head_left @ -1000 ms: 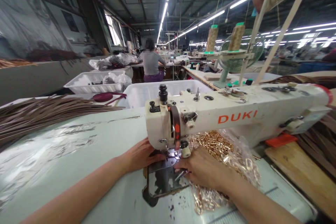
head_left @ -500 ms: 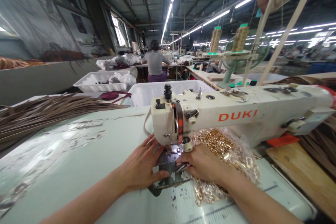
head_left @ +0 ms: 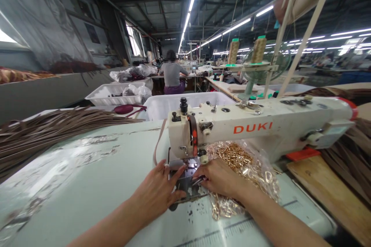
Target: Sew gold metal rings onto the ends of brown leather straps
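A white sewing machine (head_left: 216, 127) marked DUKI stands in front of me, its presser foot (head_left: 190, 164) between my hands. My left hand (head_left: 158, 187) rests left of the foot with fingers spread, the index fingertip close to the needle area. A narrow beige strap (head_left: 159, 142) curves down behind the machine head to my left fingertips. Right of the foot, my right hand (head_left: 218, 177) is closed around small pointed metal snips (head_left: 198, 180); their handles are hidden in the palm. Beside that hand lies a clear bag of gold metal clasps (head_left: 236, 158).
Brown straps (head_left: 58, 131) lie piled at the left. A white bin (head_left: 165, 104) stands behind the machine, and a wooden board (head_left: 327, 189) lies at the right. Thread cones (head_left: 259, 50) stand behind. Farther back sits a person in grey (head_left: 171, 75).
My left hand has drawn slightly back from the foot, its fingers more spread. More of the strap shows behind the machine head. My right hand keeps the snips; the view has shifted slightly.
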### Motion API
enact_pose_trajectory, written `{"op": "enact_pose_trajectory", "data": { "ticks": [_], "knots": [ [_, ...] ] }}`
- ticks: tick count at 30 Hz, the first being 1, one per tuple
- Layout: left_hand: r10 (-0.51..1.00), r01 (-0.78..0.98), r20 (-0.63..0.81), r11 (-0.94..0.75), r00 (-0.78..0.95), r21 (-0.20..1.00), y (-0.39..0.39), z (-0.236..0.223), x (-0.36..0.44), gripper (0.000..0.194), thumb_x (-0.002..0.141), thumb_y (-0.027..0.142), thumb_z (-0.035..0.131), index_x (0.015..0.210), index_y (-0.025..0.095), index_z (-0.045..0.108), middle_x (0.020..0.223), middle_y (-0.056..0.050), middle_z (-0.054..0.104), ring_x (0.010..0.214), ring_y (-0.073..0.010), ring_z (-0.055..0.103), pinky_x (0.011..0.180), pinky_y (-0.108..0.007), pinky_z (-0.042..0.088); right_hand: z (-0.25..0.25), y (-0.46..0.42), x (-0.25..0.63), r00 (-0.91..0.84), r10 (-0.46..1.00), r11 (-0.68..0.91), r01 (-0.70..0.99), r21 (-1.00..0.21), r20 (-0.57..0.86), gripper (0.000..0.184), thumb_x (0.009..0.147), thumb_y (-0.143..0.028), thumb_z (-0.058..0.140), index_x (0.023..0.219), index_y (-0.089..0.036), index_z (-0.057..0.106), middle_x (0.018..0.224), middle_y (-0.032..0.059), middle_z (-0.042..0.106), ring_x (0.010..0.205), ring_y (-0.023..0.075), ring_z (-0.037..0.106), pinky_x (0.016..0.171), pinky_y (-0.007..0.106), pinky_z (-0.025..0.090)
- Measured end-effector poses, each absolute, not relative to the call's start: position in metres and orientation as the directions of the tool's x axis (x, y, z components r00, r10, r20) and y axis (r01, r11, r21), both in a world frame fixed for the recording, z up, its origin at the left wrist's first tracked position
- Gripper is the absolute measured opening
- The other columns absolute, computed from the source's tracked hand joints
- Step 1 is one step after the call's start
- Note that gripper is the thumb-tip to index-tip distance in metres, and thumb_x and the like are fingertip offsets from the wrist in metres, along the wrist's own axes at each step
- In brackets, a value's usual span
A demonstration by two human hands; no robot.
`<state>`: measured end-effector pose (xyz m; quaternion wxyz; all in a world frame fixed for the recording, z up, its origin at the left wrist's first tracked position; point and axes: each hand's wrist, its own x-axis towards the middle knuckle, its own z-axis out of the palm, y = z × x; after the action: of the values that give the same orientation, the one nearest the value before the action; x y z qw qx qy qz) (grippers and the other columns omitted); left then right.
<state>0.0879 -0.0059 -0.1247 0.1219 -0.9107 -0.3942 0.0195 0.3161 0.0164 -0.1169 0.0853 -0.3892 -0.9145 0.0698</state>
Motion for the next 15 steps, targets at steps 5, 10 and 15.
{"op": "enact_pose_trajectory", "data": {
  "ticks": [5,10,15],
  "knots": [
    [0.760,0.688,-0.116,-0.633,0.640,-0.356,-0.005,-0.117,0.098,0.058,0.084,0.006,0.054,0.139,0.012,0.038,0.090,-0.015,0.069,0.077,-0.0279,0.066,0.071,-0.039,0.049,-0.121,0.017,0.316,-0.669,0.736,0.673,0.706,-0.219,0.104,0.028,0.082,-0.021,0.054,0.104,-0.032,0.068,0.095,-0.0028,0.072,0.086,0.0190,0.066,0.072,0.026,0.043],
    [0.729,0.696,-0.122,-0.682,0.674,-0.226,0.014,-0.092,0.085,0.062,0.083,0.002,0.048,0.137,0.032,0.041,0.073,-0.002,0.066,0.062,-0.0222,0.065,0.057,-0.028,0.047,-0.118,0.017,0.318,-0.682,0.725,0.687,0.704,-0.184,0.097,0.025,0.084,-0.021,0.053,0.103,-0.030,0.067,0.094,-0.0020,0.071,0.085,0.0185,0.065,0.073,0.027,0.044],
    [0.689,0.690,-0.169,-0.721,0.705,-0.063,0.027,-0.078,0.073,0.067,0.077,0.001,0.051,0.131,0.040,0.047,0.064,0.004,0.062,0.057,-0.0169,0.063,0.053,-0.021,0.044,-0.116,0.000,0.304,-0.743,0.656,0.753,0.655,-0.054,0.135,0.029,0.086,-0.019,0.053,0.113,-0.022,0.060,0.103,0.0042,0.067,0.091,0.0211,0.061,0.071,0.030,0.047]
  ]
}}
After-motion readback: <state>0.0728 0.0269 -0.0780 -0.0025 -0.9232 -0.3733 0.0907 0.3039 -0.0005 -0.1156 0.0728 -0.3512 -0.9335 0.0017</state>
